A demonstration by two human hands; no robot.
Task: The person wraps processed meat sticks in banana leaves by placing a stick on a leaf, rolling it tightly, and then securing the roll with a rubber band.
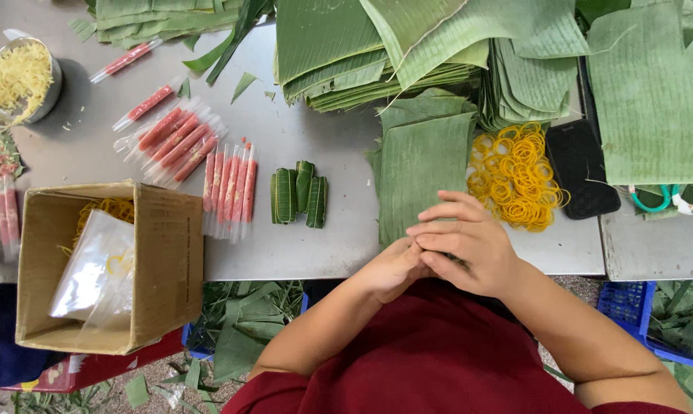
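My left hand (388, 268) and my right hand (465, 241) are pressed together at the table's near edge. The right hand's fingers lie over the left; a sliver of something dark green shows between them, too hidden to tell what it is. Just beyond them lies a stack of cut banana leaf pieces (423, 165). A heap of yellow rubber bands (515, 176) sits right of that stack. Three leaf-wrapped rolls (299, 198) rest left of it, beside rows of red sausages in clear wrappers (227, 184).
Big piles of folded banana leaves (346, 54) fill the far side. A metal bowl of yellow shreds (17, 77) is far left. An open cardboard box (101, 264) with plastic bags hangs off the near left edge. A black phone (584, 169) and green-handled scissors (660, 201) lie right.
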